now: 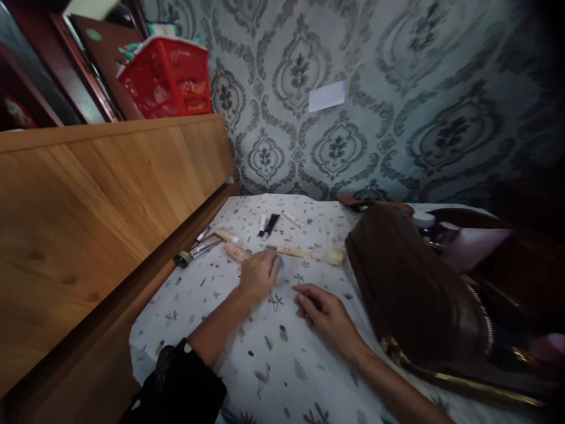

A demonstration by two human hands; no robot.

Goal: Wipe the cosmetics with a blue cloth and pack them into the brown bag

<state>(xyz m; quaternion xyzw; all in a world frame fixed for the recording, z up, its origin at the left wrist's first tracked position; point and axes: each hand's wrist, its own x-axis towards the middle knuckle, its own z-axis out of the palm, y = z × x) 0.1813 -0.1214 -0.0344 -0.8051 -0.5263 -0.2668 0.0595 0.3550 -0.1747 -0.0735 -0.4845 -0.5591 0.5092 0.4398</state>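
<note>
My left hand [258,275] is closed over the patterned white cloth [282,365], with a small blue item [281,262] showing at its fingertips; its kind cannot be made out. Just beyond it are a beige tube [235,252] and a slim tan stick-like item [291,252]. My right hand [324,312] hovers low over the cloth, fingers loosely bent and thumb apart, with nothing visible in it. A small clear container with a yellow part [334,258] lies farther off. Beside my right hand stands an open brown leather bag [397,277] holding bottles and a pink item [474,247].
Small tubes, one black [272,225] and one white [292,219], lie near the wall. Slender items and a dark round-ended one [183,259] lie by the wooden board [132,188] on the left. A red basket [170,76] sits above it.
</note>
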